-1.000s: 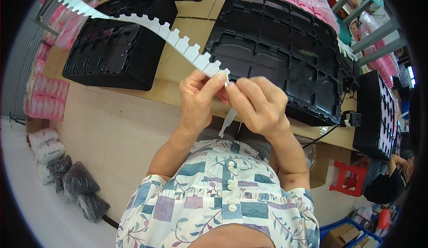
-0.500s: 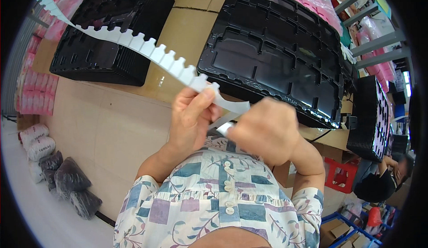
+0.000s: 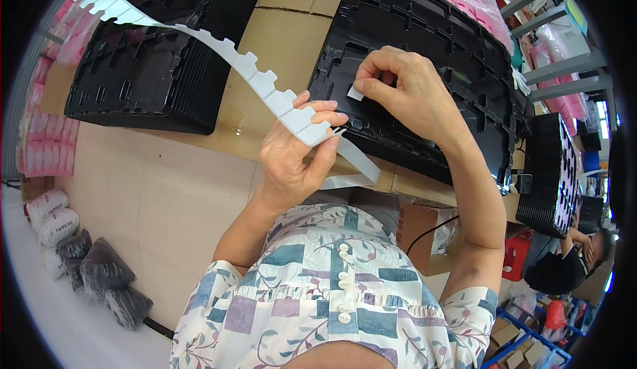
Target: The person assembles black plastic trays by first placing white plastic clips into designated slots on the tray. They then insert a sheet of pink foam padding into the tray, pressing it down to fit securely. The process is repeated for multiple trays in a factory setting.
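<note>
The left hand [image 3: 292, 160] holds a long white strip [image 3: 262, 87] between its thumb and fingers, with the fingers a little spread behind it. The strip is notched along its upper edge into a row of tabs, and it curves up and away to the upper left, passing in front of a stack of black trays [image 3: 142, 70]. Below the left hand, a thin pale band [image 3: 361, 163] hangs in a bent loop in front of the table edge.

The right hand [image 3: 408, 94] pinches 1 small white piece [image 3: 355, 94] between thumb and forefinger, its other fingers curled in. The piece is over the near left part of a large black tray [image 3: 415, 34] with moulded ridges; I cannot tell whether it touches the tray. The 2 hands are apart, the right farther forward than the left.

Brown cardboard [image 3: 279, 44] covers the table between the black stack and the tray. Pink packs [image 3: 53, 143] are piled at the far left, and white sacks [image 3: 56, 220] and dark bags [image 3: 109, 269] sit on the floor below them. At the right are another tray stack [image 3: 544, 177], a red stool [image 3: 514, 256] and 1 person in a dark top [image 3: 554, 273].
</note>
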The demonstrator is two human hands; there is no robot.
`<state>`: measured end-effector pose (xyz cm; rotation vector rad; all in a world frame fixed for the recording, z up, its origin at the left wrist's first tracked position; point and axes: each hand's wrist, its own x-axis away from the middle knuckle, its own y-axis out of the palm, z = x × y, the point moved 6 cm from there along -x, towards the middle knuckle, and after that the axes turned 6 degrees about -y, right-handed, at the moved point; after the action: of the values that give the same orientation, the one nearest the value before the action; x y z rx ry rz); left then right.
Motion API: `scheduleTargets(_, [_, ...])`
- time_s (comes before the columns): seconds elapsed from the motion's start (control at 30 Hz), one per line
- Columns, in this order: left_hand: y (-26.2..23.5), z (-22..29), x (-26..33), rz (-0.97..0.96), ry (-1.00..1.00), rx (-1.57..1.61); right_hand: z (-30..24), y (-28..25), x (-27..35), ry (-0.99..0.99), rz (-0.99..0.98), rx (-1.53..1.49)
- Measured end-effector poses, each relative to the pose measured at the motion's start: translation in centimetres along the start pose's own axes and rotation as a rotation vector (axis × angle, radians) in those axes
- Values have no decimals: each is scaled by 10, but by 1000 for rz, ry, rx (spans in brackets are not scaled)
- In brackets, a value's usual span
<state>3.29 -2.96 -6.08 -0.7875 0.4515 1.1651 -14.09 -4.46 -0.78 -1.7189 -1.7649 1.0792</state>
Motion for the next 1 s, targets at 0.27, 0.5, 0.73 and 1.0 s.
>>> scheduleTargets(0.27, [2,-3,3,-6,4,3,2,9,5,-60,83,113])
scheduleTargets(0.5, [0,-4,2,17,16,24,-3,8,2,-100,111,156])
scheduleTargets(0.73, [0,-2,-2,-7,4,4,-6,10,-2,-136,98,269])
scheduleTargets(1.0, [-1,-1,-2,-28,-48,26,-38,27,-3,-514,-105,719])
